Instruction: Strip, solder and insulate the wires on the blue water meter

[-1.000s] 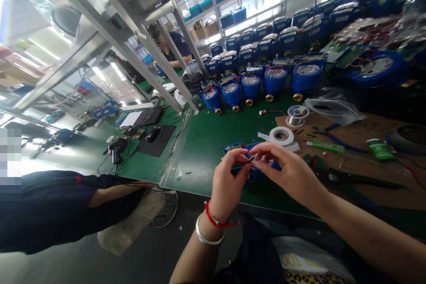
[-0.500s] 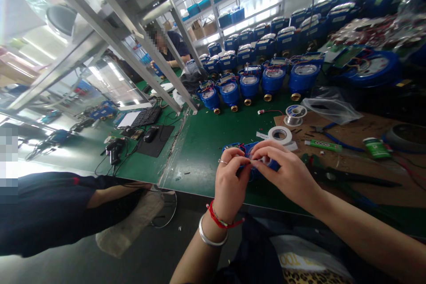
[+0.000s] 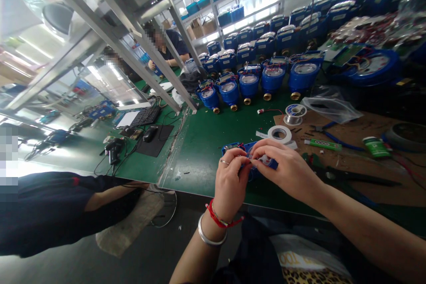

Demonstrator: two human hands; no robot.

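Observation:
Over a blue water meter (image 3: 271, 164) near the bench's front edge, both my hands meet with fingertips pinched together. My left hand (image 3: 232, 177), with a ring and a red bracelet at the wrist, is closed at the tips. My right hand (image 3: 282, 166) pinches at the same spot from the other side. Whatever small piece lies between the fingertips is hidden. The meter's circuit board and wires (image 3: 234, 147) show behind my left fingers. Just beyond my right hand lies a roll of white tape (image 3: 279, 135).
Several blue meters (image 3: 249, 84) stand in rows at the back. On the right are a solder spool (image 3: 294, 114), blue-handled pliers (image 3: 342, 137), a green tube (image 3: 322, 144) and a green jar (image 3: 376, 147). A mouse (image 3: 151, 133) lies left. Co-workers sit at left and beyond the frame posts.
My hands stay pinched together over the meter, with hardly any movement. The view has shifted very slightly.

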